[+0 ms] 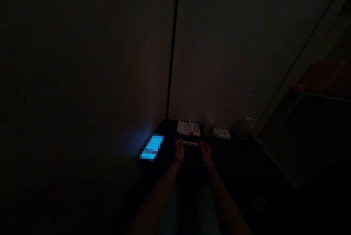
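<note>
Dim walls (219, 44) are meeting at a corner behind the pen row (188, 128), w/ v. little light falling anywhere. Dark surface (236, 154) is carrying the pen row, i.e. white pens lying side by side, their ends pointing toward & away from the person. Single white pen (190, 143) is being held crosswise just in front of the pen row, on the person's side. L hand (179, 149) is sitting in front of the pen row's left end, fingers clamping the pen's left end. R hand (205, 151) is sitting in front & a bit right of the pen row, fingers bunching together at the pen's other end; too dark to tell if they're actually gripping it. Pale band (208, 164) is circling the R wrist. Lit screen (152, 147), blurred to blocks, is glowing blue left of the pen row & nearer the person. Clear container (210, 127) is standing just right of the pen row, w/ a flat whitish item (222, 133) lying farther right of the row. Another see-through item (250, 123), prob. plastic, is resting well right of the pen row.
</note>
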Demonstrator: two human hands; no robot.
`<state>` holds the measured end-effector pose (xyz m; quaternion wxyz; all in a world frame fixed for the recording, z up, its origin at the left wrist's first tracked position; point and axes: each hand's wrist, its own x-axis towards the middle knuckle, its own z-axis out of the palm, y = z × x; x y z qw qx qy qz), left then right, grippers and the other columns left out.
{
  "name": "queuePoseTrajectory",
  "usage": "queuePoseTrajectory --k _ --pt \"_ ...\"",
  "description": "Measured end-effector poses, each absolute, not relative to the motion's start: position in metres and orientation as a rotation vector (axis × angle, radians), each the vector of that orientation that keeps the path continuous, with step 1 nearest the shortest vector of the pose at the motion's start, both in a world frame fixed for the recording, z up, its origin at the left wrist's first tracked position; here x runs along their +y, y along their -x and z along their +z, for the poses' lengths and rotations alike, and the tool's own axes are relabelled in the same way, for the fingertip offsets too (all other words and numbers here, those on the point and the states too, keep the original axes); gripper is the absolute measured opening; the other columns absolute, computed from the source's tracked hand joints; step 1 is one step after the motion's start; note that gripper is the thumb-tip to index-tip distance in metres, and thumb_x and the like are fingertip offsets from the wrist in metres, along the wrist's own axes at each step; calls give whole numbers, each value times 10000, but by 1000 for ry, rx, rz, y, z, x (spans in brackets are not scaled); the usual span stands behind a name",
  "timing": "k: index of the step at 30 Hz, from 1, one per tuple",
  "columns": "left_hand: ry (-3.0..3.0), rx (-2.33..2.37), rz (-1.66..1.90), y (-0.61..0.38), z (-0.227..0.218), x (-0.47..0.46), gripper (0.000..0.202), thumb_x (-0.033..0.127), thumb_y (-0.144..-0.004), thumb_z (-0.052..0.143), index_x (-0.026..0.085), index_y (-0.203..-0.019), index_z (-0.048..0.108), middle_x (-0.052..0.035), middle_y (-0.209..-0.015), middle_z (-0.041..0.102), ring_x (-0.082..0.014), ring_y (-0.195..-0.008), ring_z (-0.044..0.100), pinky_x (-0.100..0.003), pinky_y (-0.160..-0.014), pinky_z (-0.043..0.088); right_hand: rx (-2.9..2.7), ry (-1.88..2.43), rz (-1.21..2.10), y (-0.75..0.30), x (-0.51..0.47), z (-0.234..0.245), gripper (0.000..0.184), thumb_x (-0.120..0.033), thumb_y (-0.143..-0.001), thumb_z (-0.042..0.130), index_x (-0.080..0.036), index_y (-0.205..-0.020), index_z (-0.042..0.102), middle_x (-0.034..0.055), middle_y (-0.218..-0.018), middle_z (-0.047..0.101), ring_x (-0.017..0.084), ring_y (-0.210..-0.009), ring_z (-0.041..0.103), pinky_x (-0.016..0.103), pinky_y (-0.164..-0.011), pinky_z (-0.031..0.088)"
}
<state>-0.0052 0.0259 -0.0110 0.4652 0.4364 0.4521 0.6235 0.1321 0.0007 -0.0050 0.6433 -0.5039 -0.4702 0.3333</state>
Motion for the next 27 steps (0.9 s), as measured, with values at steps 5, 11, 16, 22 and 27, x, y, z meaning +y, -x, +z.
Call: queuePoseTrajectory --k 5,11,16,22,27 --pt "-1088 1112 1514 4 -13 29 371 536 -744 365 197 -891 403 15 -648 536 -85 -549 499 -211 -551 387 -1019 1148 759 -132 -1 -5 416 -515 -643 534 -135 -790 617 53 -737 614 156 -681 538 250 -620 416" --pt "-1090 1067 1490 4 -4 26 373 541 -745 359 196 -880 405 14 -632 549 -80 -532 491 -211 -553 389 -1011 1157 765 -129 -3 -4 427 -532 -631 537 -134 -769 607 40 -691 601 142 -645 525 234 -584 402" --pt "-1051 1034 1499 3 -5 26 382 527 -753 359 191 -935 364 6 -656 560 -74 -538 503 -210 -568 399 -1012 1168 757 -129 -3 -5 433 -551 -638 522 -135 -732 596 25 -652 585 125 -603 505 221 -558 380" --pt "-1110 1039 1486 4 -7 27 373 534 -747 365 188 -877 413 13 -618 539 -78 -535 487 -202 -552 387 -1061 1254 618 -130 -5 -5 445 -580 -683 451 -150 -632 551 -1 -569 530 107 -558 457 204 -531 339" --pt "-1167 1055 1501 5 -3 24 347 520 -740 393 193 -837 461 30 -594 488 -71 -517 436 -184 -526 359 -1081 1323 517 -127 -8 -5 457 -583 -731 369 -173 -605 528 -10 -544 516 107 -545 445 206 -532 318"
